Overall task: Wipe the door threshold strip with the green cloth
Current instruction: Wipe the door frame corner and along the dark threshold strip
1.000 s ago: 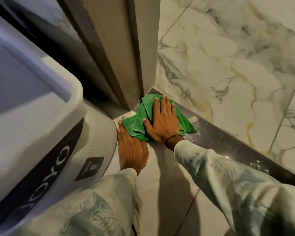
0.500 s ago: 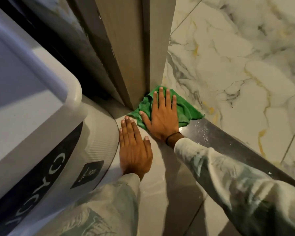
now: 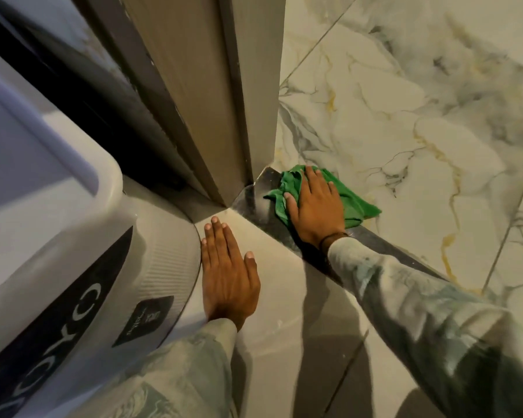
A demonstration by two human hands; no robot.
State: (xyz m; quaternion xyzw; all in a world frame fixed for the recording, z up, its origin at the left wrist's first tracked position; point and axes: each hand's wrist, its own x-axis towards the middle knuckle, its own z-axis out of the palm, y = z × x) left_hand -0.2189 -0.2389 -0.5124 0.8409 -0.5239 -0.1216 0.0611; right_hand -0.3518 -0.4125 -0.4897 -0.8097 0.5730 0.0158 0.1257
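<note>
While right hand (image 3: 316,211) flattens green cloth (image 3: 355,203) | threshold strip (image 3: 384,245) runs diagonally

A: Right hand (image 3: 317,206) flat on the cloth (image 3: 357,203), and the cloth lies on the threshold strip (image 3: 387,245), just right of the door frame (image 3: 254,101).

B: Left hand (image 3: 227,276) flat on the floor (image 3: 284,297), nearer us, touching the appliance (image 3: 73,267) on its left. Marbled tiles (image 3: 405,116) lie beyond the strip.
</note>
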